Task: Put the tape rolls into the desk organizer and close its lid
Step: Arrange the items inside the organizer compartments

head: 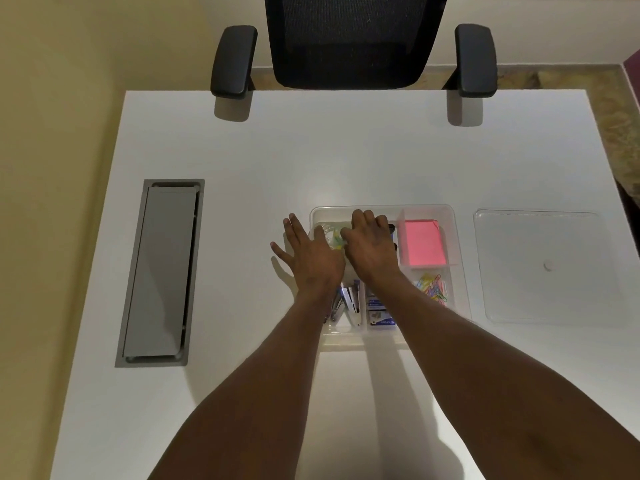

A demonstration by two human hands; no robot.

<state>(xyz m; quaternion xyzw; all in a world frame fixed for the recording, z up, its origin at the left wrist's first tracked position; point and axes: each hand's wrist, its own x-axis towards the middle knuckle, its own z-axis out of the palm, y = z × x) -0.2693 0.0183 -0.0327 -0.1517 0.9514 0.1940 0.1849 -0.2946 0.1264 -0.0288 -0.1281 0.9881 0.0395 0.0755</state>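
Observation:
The clear plastic desk organizer (381, 208) sits mid-table with no lid on. Its clear lid (540, 268) lies flat on the table to the right. In the organizer's back-left compartment a clear roll with yellow-green colour (333, 237) shows between my hands, and a dark object (391, 229) peeks out past my right hand. My right hand (370, 242) reaches into that compartment with fingers curled down; what lies under it is hidden. My left hand (308, 252) rests flat with fingers spread at the organizer's left edge.
Other compartments hold pink sticky notes (423, 242), coloured paper clips (433, 287), staplers (348, 301) and staple boxes (379, 311). A grey cable hatch (161, 271) is set in the table at the left. A black office chair (353, 39) stands at the far edge.

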